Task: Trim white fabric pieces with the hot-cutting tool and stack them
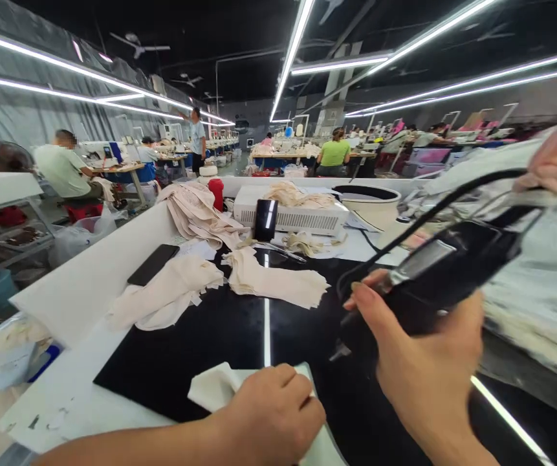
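My left hand (278, 408) is closed in a loose fist at the bottom centre, pressed over a cream fabric piece (214, 387) with a folded corner. A pale sheet with a rounded edge (329, 446) shows beneath the hand; its kind is unclear. On the right, my right hand (428, 369) grips a black corded handheld tool (457, 259) with a silver plate on its side. A small metal tip (340, 351) points down from its lower left end, blurred. Another person's hand (554, 162) touches the tool's upper end, by the cable (443, 194).
Cream fabric stacks (278, 278) lie on the shiny black board (171, 362). A dark phone (153, 264) lies at left; another phone (265, 220) leans on a white vented box (288, 217). Behind are a round bin (368, 204) and co-workers at sewing tables. Pale cloth (540, 278) is heaped at right.
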{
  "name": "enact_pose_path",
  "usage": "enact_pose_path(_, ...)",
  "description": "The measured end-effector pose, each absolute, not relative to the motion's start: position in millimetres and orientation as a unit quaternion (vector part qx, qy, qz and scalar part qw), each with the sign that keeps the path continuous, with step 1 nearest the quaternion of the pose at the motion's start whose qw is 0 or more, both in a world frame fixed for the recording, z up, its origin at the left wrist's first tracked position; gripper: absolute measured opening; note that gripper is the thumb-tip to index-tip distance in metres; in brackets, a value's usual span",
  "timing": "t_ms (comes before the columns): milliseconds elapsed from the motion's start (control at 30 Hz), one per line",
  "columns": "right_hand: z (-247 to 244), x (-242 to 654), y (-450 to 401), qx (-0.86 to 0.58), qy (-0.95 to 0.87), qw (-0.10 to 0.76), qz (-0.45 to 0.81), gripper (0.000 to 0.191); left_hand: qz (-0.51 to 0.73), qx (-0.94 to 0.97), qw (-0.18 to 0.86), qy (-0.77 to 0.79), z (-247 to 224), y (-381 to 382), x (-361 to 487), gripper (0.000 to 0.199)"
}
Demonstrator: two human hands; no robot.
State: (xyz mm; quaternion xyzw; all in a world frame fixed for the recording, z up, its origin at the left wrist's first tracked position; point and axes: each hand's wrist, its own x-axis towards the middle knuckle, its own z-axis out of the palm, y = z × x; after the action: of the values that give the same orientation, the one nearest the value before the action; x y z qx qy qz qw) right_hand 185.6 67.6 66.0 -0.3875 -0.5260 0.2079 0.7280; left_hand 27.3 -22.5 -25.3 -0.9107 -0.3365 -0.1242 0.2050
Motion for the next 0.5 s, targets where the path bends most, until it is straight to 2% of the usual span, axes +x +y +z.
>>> enact_pose_path(100,68,172,64,-0.339,-0.532,0.735,0.248,0.054,-0.133,-0.906,0.189,-0.353,-17,-35,21,0.021)
enact_pose_path(200,63,167,63,-0.296,-0.543,0.728,0.295,0.044,-0.153,-0.902,0.199,-0.352,-19,-40,22,0.024)
enact_pose_path(500,53,163,62,-0.247,-0.534,0.716,0.375,0.037,-0.176,-0.889,0.215,-0.363,-21,-44,22,0.031)
